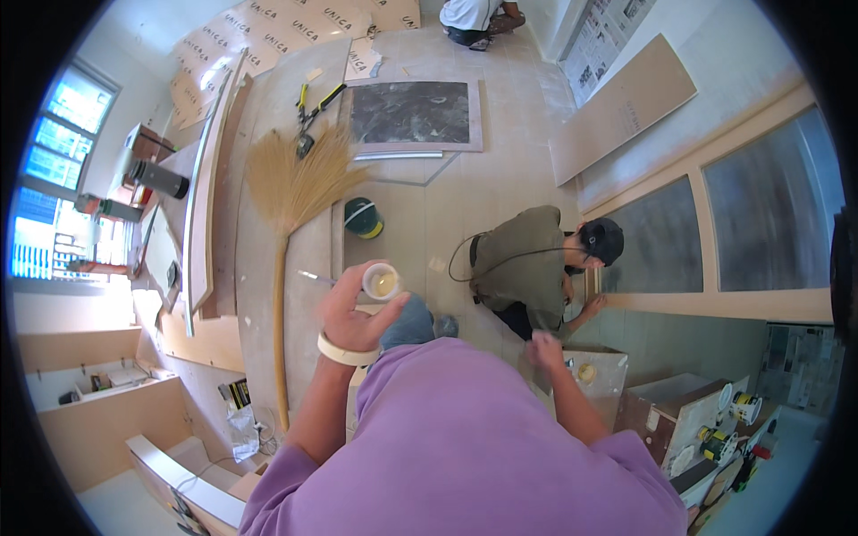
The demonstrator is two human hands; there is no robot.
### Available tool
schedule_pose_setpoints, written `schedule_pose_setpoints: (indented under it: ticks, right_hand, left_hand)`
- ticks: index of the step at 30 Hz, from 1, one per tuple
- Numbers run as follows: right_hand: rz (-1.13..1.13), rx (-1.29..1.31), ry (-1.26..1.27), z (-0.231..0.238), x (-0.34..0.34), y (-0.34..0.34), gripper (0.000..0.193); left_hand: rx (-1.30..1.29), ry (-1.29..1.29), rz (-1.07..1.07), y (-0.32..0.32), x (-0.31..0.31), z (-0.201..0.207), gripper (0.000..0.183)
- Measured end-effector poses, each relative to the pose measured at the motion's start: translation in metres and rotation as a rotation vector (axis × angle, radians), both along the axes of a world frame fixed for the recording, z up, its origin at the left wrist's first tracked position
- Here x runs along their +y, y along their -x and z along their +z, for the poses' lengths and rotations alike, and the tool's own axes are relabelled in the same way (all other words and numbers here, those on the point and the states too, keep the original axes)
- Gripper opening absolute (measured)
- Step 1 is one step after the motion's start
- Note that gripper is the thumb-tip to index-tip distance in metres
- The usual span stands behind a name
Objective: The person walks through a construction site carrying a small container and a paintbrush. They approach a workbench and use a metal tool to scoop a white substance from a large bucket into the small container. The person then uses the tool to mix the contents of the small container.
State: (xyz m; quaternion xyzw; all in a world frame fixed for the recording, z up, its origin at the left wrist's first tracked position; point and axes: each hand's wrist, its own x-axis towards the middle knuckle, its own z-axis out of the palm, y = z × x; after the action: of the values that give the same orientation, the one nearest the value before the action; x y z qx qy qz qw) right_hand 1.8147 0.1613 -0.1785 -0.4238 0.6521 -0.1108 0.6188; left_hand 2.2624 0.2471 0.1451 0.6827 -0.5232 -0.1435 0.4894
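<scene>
My left hand (350,319) is closed around a small white cup (382,281) with something pale yellow inside. A cream-coloured ring like a tape roll (347,350) circles my left wrist. My right hand (543,350) is out to the right, near the kneeling co-worker; motion smears its fingers. Just left of my left hand, a thin brush-like tool (315,278) lies on the long work board (308,205). A straw broom (295,183) rests along that board, its handle toward me.
A co-worker in an olive shirt (518,259) kneels at a wood-framed glass panel (657,237). Beyond the broom lie pliers (323,104). A dark green bucket (364,218) and a dark framed panel (416,114) are ahead. Another person (478,20) crouches farther off. A crate (666,429) stands right.
</scene>
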Motion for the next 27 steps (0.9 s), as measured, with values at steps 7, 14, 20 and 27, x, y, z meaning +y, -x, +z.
schedule_pose_setpoints:
  ticks: [7, 14, 20, 27]
  right_hand:
    - [0.570, 0.406, -0.072, -0.068, 0.009, 0.029, 0.031]
    - [0.618, 0.327, 0.093, -0.009, -0.236, -0.147, 0.030]
    - [0.212, 0.209, 0.198, 0.137, -0.481, -0.261, 0.032]
    - [0.117, 0.094, 0.268, 0.148, -0.648, -0.294, 0.034]
  left_hand:
    - [0.040, 0.076, -0.102, -0.075, -0.190, -0.036, 0.044]
    - [0.090, 0.143, -0.119, -0.181, -0.387, -0.042, 0.049]
    - [0.079, 0.187, -0.054, -0.250, -0.512, -0.029, 0.049]
    - [0.092, 0.156, -0.060, -0.269, -0.639, -0.032, 0.049]
